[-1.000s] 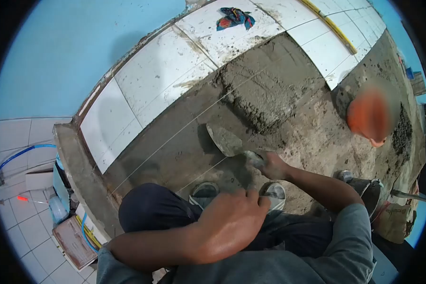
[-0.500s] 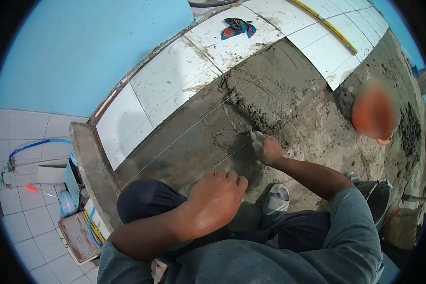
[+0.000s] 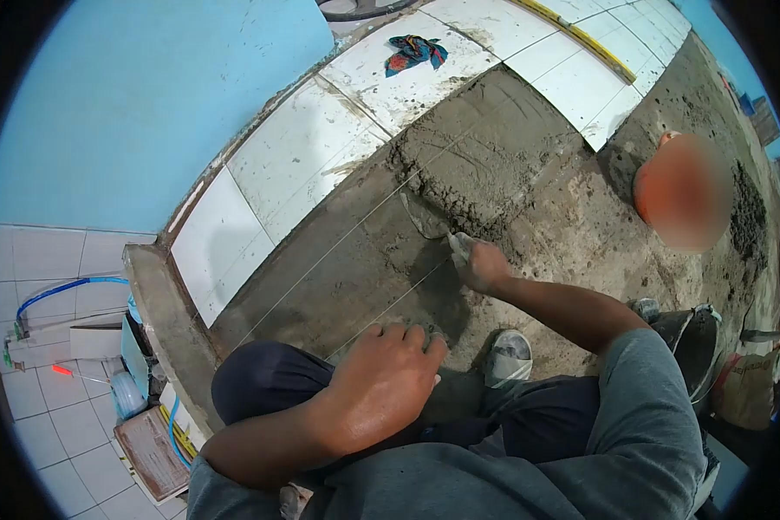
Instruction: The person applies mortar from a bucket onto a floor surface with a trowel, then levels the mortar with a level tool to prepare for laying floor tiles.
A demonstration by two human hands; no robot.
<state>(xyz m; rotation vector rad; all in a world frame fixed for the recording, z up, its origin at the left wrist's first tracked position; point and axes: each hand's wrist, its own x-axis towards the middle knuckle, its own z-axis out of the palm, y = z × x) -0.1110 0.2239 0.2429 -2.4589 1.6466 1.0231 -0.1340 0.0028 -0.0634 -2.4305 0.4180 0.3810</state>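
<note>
My right hand (image 3: 481,263) is closed around the handle of a trowel. The trowel's grey-smeared blade (image 3: 423,217) lies against the edge of a spread of wet mortar (image 3: 490,143). Beneath the blade is a smoother, darker stretch of grey floor, crossed by thin taut string lines (image 3: 329,245). Over my bent knee hangs my left hand (image 3: 381,377), its back to the camera and its fingers loosely bent and slightly apart. I see nothing held in it; its palm is hidden. White floor tiles (image 3: 299,147) border the mortar along the wall.
A patterned cloth (image 3: 416,54) and a yellow level-like bar (image 3: 576,39) lie on the tiles. To the right are an orange, partly blurred container (image 3: 680,191) and a dark bucket (image 3: 695,347). A low concrete curb (image 3: 169,321) and a wooden-faced box (image 3: 152,446) stand left.
The view has shifted slightly, moving the tiles and mortar a little left in frame. My right hand keeps its hold on the trowel at the mortar's edge. My left hand stays over the knee.
</note>
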